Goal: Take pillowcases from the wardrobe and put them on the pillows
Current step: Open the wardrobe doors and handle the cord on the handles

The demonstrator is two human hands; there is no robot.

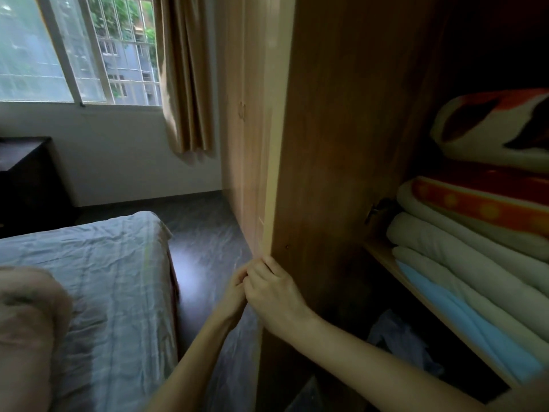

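Right hand (pixel 271 295) fingers curled round wardrobe door (pixel 326 144) edge; left hand (pixel 234 289) beside it, fingers curled on same edge.

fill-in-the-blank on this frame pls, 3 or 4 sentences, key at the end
Both hands, the left hand and the right hand, grip the edge of the open wardrobe ____.
The folded bedding lies stacked on a ____ inside the wardrobe.
The bed has a ____ cover.
A beige ____ hangs beside the window.

Missing words: door; shelf; grey; curtain
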